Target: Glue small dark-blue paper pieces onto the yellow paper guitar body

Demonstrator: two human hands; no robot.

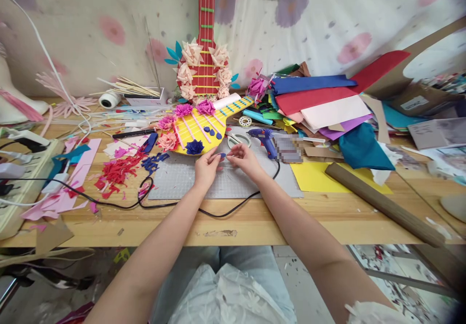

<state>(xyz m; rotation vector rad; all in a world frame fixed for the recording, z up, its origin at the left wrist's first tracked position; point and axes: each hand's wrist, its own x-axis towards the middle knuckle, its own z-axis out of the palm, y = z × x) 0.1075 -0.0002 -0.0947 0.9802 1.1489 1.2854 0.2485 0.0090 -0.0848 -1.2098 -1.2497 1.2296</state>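
Over the grey cutting mat, my left hand and my right hand meet fingertip to fingertip. Both pinch a tiny dark blue paper piece between them. Just beyond them lies a small yellow paper guitar with pink strings, pink and blue paper flowers and dark blue petal shapes stuck on it. A blue glue gun rests to the right of my right hand, its black cord looping across the mat and the table's front.
A tall red paper guitar with cream flowers leans on the back wall. Red scraps and blue scraps lie left of the mat. Coloured paper sheets pile up at right, with a brown cardboard tube and yellow sheet.
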